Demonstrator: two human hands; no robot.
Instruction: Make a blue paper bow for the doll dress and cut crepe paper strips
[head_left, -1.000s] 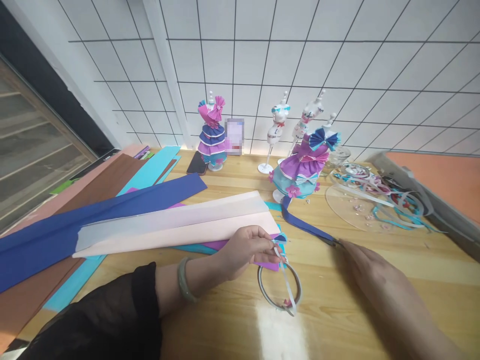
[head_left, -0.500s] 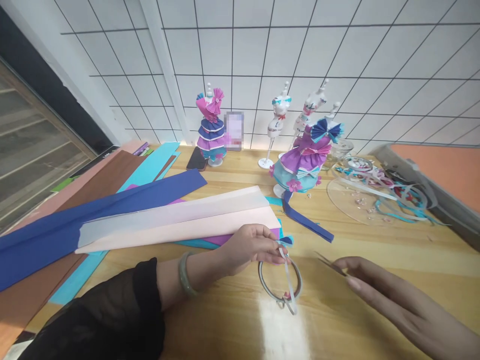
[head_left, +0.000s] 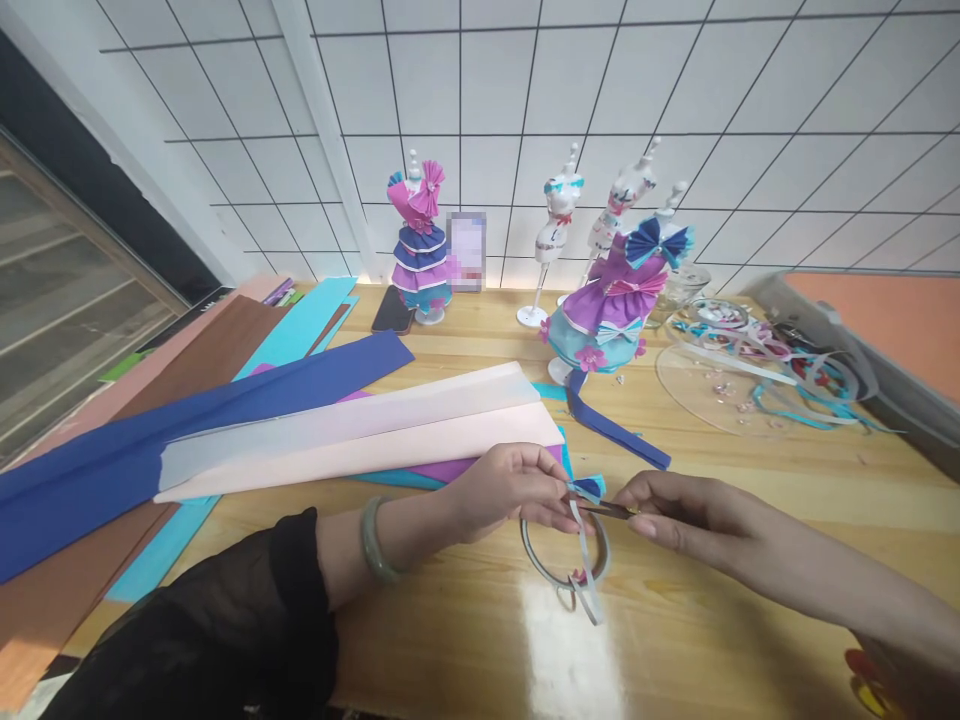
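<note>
My left hand (head_left: 517, 488) pinches a small pleated bow (head_left: 587, 487) of dark and light blue paper, along with a narrow white ribbon (head_left: 582, 545) that hangs down. In my right hand (head_left: 690, 515) is a small pair of dark scissors (head_left: 606, 508), held closely between thumb and fingers; its handles are hidden. The blades reach the ribbon just under the bow, beside my left fingertips. Whether they are closed on it I cannot tell. Below lies a thin grey ring (head_left: 528, 548), like a tape roll, with a small pink flower (head_left: 577, 575) inside.
Long sheets of coloured crepe paper, a pale pink one (head_left: 450, 435) uppermost, cover the left. A dark blue strip (head_left: 622, 433) lies near a dressed mini mannequin (head_left: 611, 310). Another dressed mannequin (head_left: 420, 255) and a phone (head_left: 393, 310) stand behind. Tangled ribbons (head_left: 814, 375) lie right.
My right hand has lifted the scissors from the end of the dark blue strip and brought them left to the ribbon. My left hand has kept its hold, shifting slightly right.
</note>
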